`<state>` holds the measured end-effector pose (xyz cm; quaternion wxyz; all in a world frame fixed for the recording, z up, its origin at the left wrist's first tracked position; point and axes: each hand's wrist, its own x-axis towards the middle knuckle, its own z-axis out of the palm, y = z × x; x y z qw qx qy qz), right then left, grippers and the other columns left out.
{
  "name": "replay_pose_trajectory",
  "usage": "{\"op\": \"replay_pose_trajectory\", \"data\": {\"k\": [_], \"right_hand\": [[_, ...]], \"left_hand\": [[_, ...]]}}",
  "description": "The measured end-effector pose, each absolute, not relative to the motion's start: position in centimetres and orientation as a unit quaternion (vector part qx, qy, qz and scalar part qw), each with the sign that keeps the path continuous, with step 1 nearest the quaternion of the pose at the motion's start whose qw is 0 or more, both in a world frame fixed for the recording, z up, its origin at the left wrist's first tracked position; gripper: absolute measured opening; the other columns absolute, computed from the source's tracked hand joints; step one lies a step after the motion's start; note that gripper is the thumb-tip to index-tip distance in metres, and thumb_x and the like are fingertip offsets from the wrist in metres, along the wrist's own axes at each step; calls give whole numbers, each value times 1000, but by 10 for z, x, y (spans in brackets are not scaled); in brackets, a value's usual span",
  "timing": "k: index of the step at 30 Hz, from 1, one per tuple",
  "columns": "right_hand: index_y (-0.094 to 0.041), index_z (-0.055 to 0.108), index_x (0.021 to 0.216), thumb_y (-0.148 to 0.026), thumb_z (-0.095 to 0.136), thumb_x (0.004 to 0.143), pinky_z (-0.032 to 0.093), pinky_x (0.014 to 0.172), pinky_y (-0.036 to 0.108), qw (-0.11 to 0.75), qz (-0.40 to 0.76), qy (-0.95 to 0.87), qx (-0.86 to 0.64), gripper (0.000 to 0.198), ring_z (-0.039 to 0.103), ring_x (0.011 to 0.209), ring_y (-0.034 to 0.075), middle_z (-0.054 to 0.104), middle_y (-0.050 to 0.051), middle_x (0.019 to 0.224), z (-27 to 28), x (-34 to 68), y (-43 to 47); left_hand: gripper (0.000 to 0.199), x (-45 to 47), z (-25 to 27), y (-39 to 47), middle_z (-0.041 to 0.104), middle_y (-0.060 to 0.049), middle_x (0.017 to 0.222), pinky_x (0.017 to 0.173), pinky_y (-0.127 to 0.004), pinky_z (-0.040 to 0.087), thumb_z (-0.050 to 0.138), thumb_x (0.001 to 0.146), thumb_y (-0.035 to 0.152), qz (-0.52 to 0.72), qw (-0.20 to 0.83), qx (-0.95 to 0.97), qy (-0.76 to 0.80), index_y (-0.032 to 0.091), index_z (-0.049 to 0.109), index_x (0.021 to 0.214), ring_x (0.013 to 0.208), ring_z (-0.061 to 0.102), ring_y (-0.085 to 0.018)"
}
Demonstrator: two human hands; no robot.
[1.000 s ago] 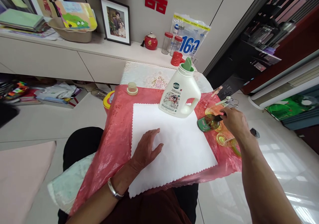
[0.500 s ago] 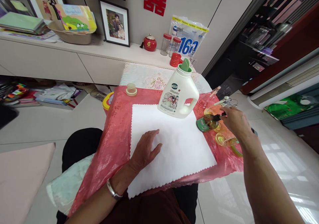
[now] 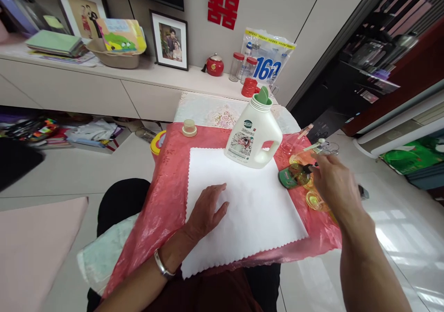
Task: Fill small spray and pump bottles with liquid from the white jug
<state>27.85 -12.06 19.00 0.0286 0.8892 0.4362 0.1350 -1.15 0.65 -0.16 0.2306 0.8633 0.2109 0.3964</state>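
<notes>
Right hand (image 3: 335,180), grip unclear, beside a green bottle (image 3: 287,177), its long axis and dark top (image 3: 308,168) toward that hand, left hand (image 3: 204,211) spread apart

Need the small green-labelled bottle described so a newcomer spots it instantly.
Start from the large red plastic sheet, then the white sheet with a scalloped edge lying on it. At the white sheet's right edge, by the person's right hand, is the small see-through olive bottle. Its dark green label sets it apart from the yellow see-through vessels next to it.
</notes>
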Motion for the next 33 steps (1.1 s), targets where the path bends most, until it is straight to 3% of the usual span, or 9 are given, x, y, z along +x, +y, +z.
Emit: {"op": "replay_pose_trajectory", "data": {"k": [3,6,9,14,17,21,27,33], "right_hand": [[-12,66,121,-18,51,98,38,69,24,-133,82,561,813,28,57,88,18,58,10,114,148,242,-118],[-11,64,124,-19,40,100,46,74,23,-187,37,620,761,35,59,83,15,59,9,108,94,191,-111],[-10,61,128,-25,28,107,48,69,21,-246,13,646,723,42,58,75,12,58,7,97,56,146,-105],[-5,50,142,-36,33,111,44,58,18,-314,-2,610,727,47,55,63,11,55,2,80,50,126,-101],[-5,31,157,-35,36,107,35,50,15,-337,-28,578,742,59,46,51,8,47,-5,67,65,127,-104],[-14,9,167,-29,36,104,34,52,14,-353,4,539,765,70,46,52,7,46,-6,68,89,114,-113],[-17,3,168,-22,40,106,28,52,15,-379,181,539,730,72,40,49,6,43,-7,66,95,95,-108],[-16,5,167,-13,29,93,15,51,17,-251,135,561,777,77,40,46,9,47,-3,68,69,105,-95]], "left_hand": [[41,-12,0,5,68,-12,118,96,-46,58,51,97,20,397,240,859,218,18,46,138,109,66,-26],[41,-13,2,4,68,-10,112,93,-43,58,49,98,19,397,260,854,215,19,46,139,103,66,-24],[39,-12,4,4,66,-8,102,86,-39,58,48,100,19,397,271,848,224,18,47,139,94,63,-21],[49,-14,17,5,61,-2,85,73,-34,54,49,101,25,365,272,855,247,18,39,149,77,58,-18],[67,-19,35,2,57,1,80,66,-31,51,49,99,23,332,264,860,283,19,20,160,71,54,-18],[80,-30,61,-7,54,2,79,63,-31,47,46,101,25,327,205,863,326,21,-4,163,65,49,-17],[82,-41,74,-16,55,2,78,67,-34,50,36,101,13,325,90,881,331,20,-22,160,66,50,-17],[103,-43,53,-5,47,8,67,56,-26,40,39,85,-3,245,53,903,348,19,-32,155,56,42,-14]]}}
